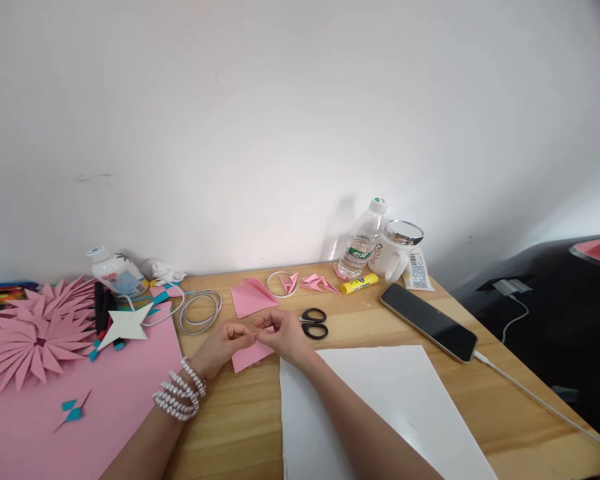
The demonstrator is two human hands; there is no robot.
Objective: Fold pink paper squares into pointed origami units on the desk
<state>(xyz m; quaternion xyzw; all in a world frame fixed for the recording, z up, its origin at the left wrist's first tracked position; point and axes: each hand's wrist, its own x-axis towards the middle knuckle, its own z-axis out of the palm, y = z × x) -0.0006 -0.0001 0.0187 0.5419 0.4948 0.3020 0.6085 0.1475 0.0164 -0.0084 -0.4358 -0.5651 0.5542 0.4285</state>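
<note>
My left hand (227, 341) and my right hand (286, 337) meet near the middle of the table, thumbs and fingertips pinched together. Between them is a small sheet of pink paper (244, 358), its lower part showing beneath my fingers and its upper edge partly covered. Just beyond my hands rests a stack of pink paper (253, 298) with a lifted fold. Black-handled scissors (315, 323) lie right of my right hand, their blades mostly hidden. Small folded pink paper pieces (320, 283) sit farther back, one of them by a white ring (275, 292).
A white board (380, 407) lies under my right forearm. Behind stand a water bottle (363, 240), a mug (400, 257) and a yellow glue stick (359, 284). A phone (430, 323) charges at right. Pink paper flowers (40, 340) and a coiled cable (200, 311) occupy the left.
</note>
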